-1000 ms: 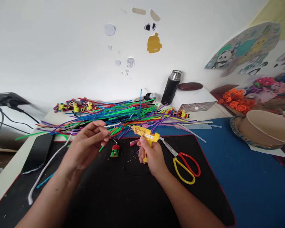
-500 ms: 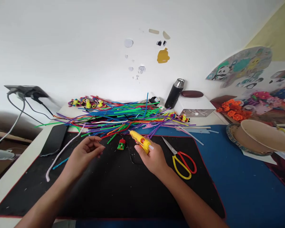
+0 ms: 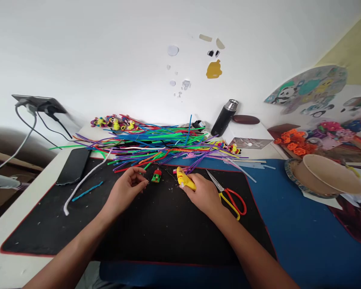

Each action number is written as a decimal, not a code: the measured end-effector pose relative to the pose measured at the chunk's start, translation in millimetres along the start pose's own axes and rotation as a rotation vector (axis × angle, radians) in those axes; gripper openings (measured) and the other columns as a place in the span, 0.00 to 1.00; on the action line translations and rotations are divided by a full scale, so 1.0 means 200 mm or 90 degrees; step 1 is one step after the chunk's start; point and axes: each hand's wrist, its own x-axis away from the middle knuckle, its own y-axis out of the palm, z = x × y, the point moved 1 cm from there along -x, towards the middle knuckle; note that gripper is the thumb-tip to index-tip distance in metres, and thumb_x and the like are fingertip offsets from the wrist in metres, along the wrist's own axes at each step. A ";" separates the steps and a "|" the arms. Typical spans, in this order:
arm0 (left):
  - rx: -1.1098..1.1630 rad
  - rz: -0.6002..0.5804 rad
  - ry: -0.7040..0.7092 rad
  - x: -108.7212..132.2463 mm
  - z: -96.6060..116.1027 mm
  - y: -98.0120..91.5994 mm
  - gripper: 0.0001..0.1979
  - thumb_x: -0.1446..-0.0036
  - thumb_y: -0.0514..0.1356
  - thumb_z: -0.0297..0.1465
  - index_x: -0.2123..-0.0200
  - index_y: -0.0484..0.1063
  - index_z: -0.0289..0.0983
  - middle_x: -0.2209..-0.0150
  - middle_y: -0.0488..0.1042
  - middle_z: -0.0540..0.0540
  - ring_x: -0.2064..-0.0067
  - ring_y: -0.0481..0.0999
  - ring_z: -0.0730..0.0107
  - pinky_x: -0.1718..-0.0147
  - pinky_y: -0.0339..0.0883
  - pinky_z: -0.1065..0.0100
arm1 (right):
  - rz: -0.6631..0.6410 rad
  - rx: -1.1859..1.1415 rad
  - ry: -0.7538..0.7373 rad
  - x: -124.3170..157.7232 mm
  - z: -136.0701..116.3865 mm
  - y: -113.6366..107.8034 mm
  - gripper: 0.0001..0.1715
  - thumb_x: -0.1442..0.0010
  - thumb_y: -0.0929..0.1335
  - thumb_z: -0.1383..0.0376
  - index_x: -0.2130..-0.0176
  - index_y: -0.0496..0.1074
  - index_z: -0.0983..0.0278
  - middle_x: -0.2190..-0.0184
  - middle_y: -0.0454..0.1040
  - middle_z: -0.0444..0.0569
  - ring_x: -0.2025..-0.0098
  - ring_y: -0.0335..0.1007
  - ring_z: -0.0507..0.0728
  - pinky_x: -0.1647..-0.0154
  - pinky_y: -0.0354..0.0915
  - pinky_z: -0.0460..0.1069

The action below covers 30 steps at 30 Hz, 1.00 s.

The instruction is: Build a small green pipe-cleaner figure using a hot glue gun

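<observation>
My right hand (image 3: 205, 193) is wrapped around a yellow hot glue gun (image 3: 185, 179) above the black mat. Its nozzle is hard to make out from this angle. To its left, my left hand (image 3: 126, 188) hovers with fingers loosely curled and a gap between thumb and forefinger. I see nothing held there. Between the hands lies a small green and red figure (image 3: 156, 176), close to my left fingertips but apart from them. Scissors (image 3: 228, 194) with red and yellow handles lie beside my right hand, which partly hides them.
A heap of coloured pipe cleaners (image 3: 162, 140) spreads behind the mat (image 3: 156, 233). At left are a phone (image 3: 74, 166), a white pipe cleaner (image 3: 84, 180) and a twisted blue piece (image 3: 87, 191). A black flask (image 3: 224, 118), a white box (image 3: 252, 134) and a bowl (image 3: 327, 176) stand right.
The glue gun has turned in my right hand, and its rear glue stick no longer points toward me. My left hand has moved right, closer to the small figure. The camera view has shifted slightly.
</observation>
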 end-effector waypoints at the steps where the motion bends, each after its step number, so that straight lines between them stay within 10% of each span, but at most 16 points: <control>1: 0.000 0.000 0.000 0.00 0.00 0.00 0.22 0.48 0.71 0.43 0.54 0.70 0.41 0.70 0.78 0.53 0.69 0.78 0.64 0.70 0.73 0.64 | 0.000 0.005 -0.006 -0.01 0.01 0.00 0.15 0.28 0.73 0.56 0.45 0.79 0.59 0.54 0.83 0.51 0.53 0.82 0.63 0.58 0.65 0.52; 8: -0.011 -0.006 0.003 -0.02 -0.03 0.00 0.23 0.48 0.71 0.44 0.53 0.70 0.42 0.69 0.79 0.52 0.69 0.79 0.63 0.70 0.73 0.64 | 0.028 -0.041 -0.090 -0.01 0.00 0.01 0.18 0.32 0.77 0.57 0.46 0.80 0.61 0.54 0.81 0.53 0.48 0.78 0.65 0.50 0.69 0.55; 19: -0.175 0.046 0.083 0.09 0.06 0.04 0.18 0.38 0.64 0.43 0.49 0.69 0.44 0.66 0.80 0.50 0.62 0.82 0.59 0.59 0.75 0.60 | 0.044 -0.367 -0.024 0.07 -0.18 0.01 0.10 0.31 0.72 0.58 0.56 0.83 0.59 0.70 0.78 0.45 0.71 0.71 0.54 0.67 0.66 0.49; 30: -0.451 0.076 0.379 0.20 0.10 0.10 0.09 0.28 0.57 0.33 0.48 0.73 0.43 0.61 0.85 0.44 0.63 0.85 0.59 0.60 0.77 0.62 | -0.059 -0.437 -0.002 0.04 -0.35 0.05 0.11 0.33 0.73 0.60 0.51 0.80 0.60 0.76 0.68 0.36 0.73 0.67 0.52 0.68 0.59 0.48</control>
